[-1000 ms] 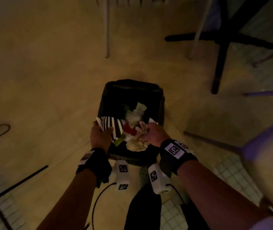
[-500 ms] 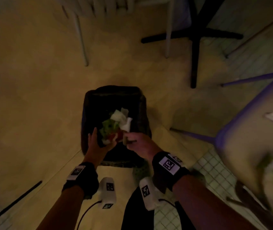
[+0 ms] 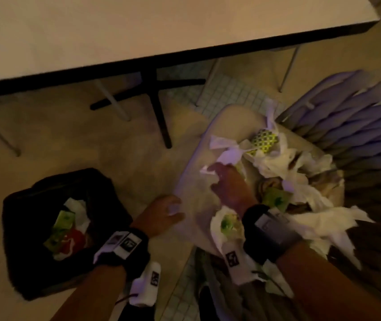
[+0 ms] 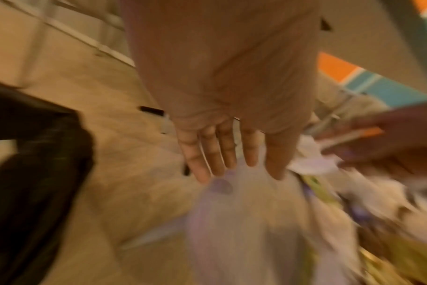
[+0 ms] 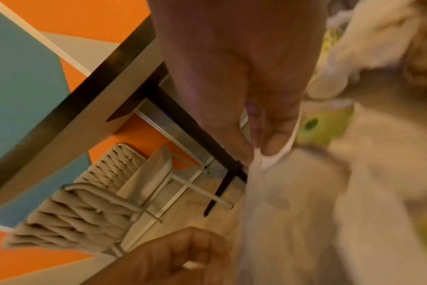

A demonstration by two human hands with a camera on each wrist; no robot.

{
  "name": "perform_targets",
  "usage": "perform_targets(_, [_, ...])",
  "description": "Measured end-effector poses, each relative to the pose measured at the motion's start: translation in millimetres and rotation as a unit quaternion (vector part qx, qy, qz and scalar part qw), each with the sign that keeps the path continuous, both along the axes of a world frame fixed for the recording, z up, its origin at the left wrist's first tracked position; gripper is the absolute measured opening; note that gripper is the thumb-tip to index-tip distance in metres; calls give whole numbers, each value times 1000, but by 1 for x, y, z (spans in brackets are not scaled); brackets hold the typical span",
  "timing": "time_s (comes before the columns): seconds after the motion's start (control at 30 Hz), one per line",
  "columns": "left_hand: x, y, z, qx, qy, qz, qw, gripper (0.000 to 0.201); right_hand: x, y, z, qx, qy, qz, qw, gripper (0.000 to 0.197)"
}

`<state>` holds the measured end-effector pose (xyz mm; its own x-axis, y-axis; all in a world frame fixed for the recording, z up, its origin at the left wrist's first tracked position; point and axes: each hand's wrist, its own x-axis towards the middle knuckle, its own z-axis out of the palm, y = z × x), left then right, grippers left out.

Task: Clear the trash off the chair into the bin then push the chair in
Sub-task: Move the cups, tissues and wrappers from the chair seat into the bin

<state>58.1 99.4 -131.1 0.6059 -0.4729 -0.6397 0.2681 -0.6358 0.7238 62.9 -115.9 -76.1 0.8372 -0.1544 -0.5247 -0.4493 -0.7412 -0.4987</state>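
The black bin (image 3: 20, 251) stands on the floor at lower left with green, red and white trash (image 3: 68, 230) inside. To its right is the chair, with a beige seat (image 3: 194, 198) and a purple woven back (image 3: 358, 135). White napkins (image 3: 284, 163), a yellow patterned wrapper (image 3: 264, 140) and a green packet (image 3: 275, 200) lie piled on the seat. My right hand (image 3: 217, 174) is over the seat and pinches a white paper scrap (image 5: 273, 164) between thumb and finger. My left hand (image 3: 173, 209) hovers at the seat's left edge, fingers straight and holding nothing (image 4: 232, 165).
A pale table (image 3: 138, 26) with a dark edge spans the top, its black cross base (image 3: 154, 100) on the floor beneath. Thin legs of another chair (image 3: 115, 103) stand under the table. A white woven chair (image 5: 97, 192) shows on the far side.
Both hands have left the bin, and the trash they held now lies in it. They moved right to the chair, where my right hand has pinched a paper scrap.
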Motion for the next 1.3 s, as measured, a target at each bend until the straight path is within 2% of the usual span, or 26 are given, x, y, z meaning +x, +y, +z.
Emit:
perform_targets(0.07, [-8,-38,1,8,7,-76,997,74,18,-34,-4,-112,-26,67,991,61])
perform_targets(0.13, [-20,-71,-2,36,7,-143,989,87,32,-55,-12,-151,-6,147,977,71])
perform_targets(0.23, [-34,-103,-15,60,-29,-148,987,81,34,-62,-33,-190,35,231,954,63])
perform_targets(0.3, [-39,-117,-22,86,-46,-162,982,77,25,-61,-52,-211,31,242,946,60])
perform_targets(0.4, [-40,-127,-27,95,-96,-172,976,57,10,-61,-70,-208,12,214,954,46])
perform_targets(0.47, [-38,-128,-29,115,-135,-184,967,48,5,-62,-70,-209,1,204,956,39])
perform_targets(0.53, [-37,-129,-25,123,-154,-171,965,44,7,-63,-63,-194,-2,201,960,42])
perform_targets(0.63, [-34,-128,-14,92,-141,-114,979,41,15,-76,-51,-123,2,169,978,45])
perform_targets(0.73, [-25,-130,2,31,-137,1,990,32,26,-94,-27,-8,-34,67,997,33])
perform_targets(0.83, [-13,-132,16,41,-159,89,982,26,23,-107,3,110,-98,-24,989,38])
perform_targets(0.9, [-7,-135,22,1,-106,173,979,23,15,-113,20,165,-122,-50,977,43])
perform_targets(0.97, [0,-144,33,-83,10,294,952,16,3,-111,25,198,-99,-98,970,38])
perform_targets(1.0, [4,-149,35,-113,50,319,940,26,-3,-107,27,216,-74,-139,964,33])
perform_targets(1.03, [5,-153,38,-135,68,311,938,42,-11,-101,26,243,-41,-179,952,27])
perform_targets(1.07, [6,-157,36,-150,75,278,946,57,-18,-93,27,277,-7,-214,937,22])
perform_targets(1.13, [7,-162,39,-175,102,212,956,70,-29,-78,34,371,38,-251,893,12])
perform_targets(1.17, [7,-163,43,-183,116,190,957,71,-33,-71,36,407,47,-250,877,8])
perform_targets(1.23, [10,-159,45,-199,129,177,955,62,-36,-61,34,450,86,-295,839,17])
perform_targets(1.3, [9,-149,45,-211,128,170,954,41,-33,-58,24,515,158,-388,748,31])
